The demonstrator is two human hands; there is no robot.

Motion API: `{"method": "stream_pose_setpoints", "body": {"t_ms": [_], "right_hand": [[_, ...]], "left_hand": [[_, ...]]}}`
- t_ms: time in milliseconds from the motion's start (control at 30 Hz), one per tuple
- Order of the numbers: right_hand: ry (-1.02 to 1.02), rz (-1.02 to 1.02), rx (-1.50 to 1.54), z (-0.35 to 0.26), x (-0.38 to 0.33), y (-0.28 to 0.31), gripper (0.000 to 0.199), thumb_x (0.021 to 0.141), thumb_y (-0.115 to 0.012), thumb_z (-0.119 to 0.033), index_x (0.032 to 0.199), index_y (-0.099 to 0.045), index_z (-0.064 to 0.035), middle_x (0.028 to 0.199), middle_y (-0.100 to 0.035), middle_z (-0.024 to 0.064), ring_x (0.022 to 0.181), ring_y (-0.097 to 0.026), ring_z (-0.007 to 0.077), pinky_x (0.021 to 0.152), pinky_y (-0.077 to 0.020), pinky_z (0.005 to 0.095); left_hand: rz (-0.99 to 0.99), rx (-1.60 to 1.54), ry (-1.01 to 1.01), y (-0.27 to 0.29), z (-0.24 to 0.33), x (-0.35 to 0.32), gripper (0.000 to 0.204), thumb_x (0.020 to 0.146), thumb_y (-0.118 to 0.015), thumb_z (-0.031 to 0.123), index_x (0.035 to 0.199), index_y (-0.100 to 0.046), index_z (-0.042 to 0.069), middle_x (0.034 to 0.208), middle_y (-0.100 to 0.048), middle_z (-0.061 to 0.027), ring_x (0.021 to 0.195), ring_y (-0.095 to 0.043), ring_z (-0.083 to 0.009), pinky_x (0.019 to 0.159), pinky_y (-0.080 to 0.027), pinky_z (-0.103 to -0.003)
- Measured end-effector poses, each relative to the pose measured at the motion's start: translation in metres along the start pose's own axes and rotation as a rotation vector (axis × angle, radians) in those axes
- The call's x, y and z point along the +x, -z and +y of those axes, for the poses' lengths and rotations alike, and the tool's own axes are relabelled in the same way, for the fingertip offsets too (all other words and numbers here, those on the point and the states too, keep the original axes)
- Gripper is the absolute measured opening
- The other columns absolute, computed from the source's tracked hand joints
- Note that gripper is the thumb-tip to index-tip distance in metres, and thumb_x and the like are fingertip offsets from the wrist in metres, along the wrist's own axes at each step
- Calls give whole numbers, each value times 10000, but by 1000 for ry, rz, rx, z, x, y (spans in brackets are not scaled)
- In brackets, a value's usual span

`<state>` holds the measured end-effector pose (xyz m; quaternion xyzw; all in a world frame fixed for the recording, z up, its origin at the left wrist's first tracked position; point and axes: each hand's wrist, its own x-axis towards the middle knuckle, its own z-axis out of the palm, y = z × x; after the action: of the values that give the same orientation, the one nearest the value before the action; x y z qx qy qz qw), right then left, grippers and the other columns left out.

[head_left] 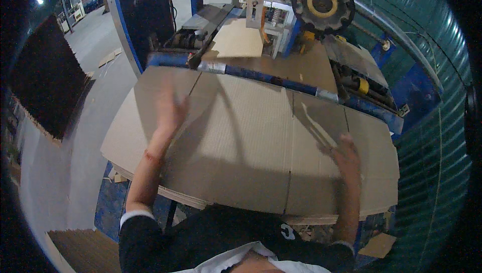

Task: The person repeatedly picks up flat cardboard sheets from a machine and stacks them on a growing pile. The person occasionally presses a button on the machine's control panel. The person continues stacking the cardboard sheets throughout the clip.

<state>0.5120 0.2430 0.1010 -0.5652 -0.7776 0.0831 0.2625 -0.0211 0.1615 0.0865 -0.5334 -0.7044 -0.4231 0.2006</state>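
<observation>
A stack of flat brown cardboard sheets (pixel 251 122) lies in front of me, its top sheet marked with crease lines and short slots. My left hand (pixel 172 110) is over the left part of that sheet, blurred by motion, with the thumb apart from the fingers and nothing seen in it. Over the right part is my right hand (pixel 347 155), its fingers pointing away from me and partly smeared. A thin pale strip (pixel 319 123) runs from near its thumb toward the far edge; whether the fingers grip it I cannot tell.
Beyond the stack stands a blue-framed machine (pixel 273 78) with a black wheel (pixel 323 3) and a cardboard sheet (pixel 296 67) inside. More stacked board (pixel 50 77) stands on the floor to the left. A green corrugated wall (pixel 427 172) closes the right side.
</observation>
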Motion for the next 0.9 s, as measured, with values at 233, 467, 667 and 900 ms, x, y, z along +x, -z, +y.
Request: {"method": "stream_pose_setpoints", "body": {"t_ms": [233, 467, 667, 900], "right_hand": [[-490, 324, -844, 131, -146, 27, 548, 808, -598, -322, 1238, -457, -13, 1264, -412, 275, 1181, -385, 430, 980, -336, 495], [-638, 463, -481, 147, -137, 16, 632, 860, -490, -449, 1280, -406, 16, 1313, -382, 258, 1230, -355, 377, 1022, -277, 444], [-508, 1221, 514, 133, -113, 35, 407, 836, -572, -251, 1150, -504, -2, 1127, -529, 167, 1061, -489, 274, 899, -408, 382], [-478, 935, 1031, 115, -110, 101, 517, 790, -594, -127, 1261, -412, -14, 1206, -490, 145, 1047, -489, 237, 852, -433, 353]], "left_hand": [[307, 154, 805, 120, -118, -140, 683, 771, -650, 267, 1251, -345, -112, 1283, -388, -269, 1200, -370, -356, 1011, -267, -420], [472, -60, 871, 140, -66, -84, 676, 839, -566, 277, 1328, -257, -72, 1420, -209, -227, 1337, -171, -301, 1082, -141, -372], [702, -788, 511, 185, -48, -13, 508, 837, -566, 173, 1273, -391, -21, 1388, -285, -197, 1257, -321, -226, 1016, -259, -317], [385, -903, 885, 166, -127, -64, 188, 783, -594, 86, 951, -599, 0, 937, -586, -90, 911, -536, -175, 820, -416, -267]]}}
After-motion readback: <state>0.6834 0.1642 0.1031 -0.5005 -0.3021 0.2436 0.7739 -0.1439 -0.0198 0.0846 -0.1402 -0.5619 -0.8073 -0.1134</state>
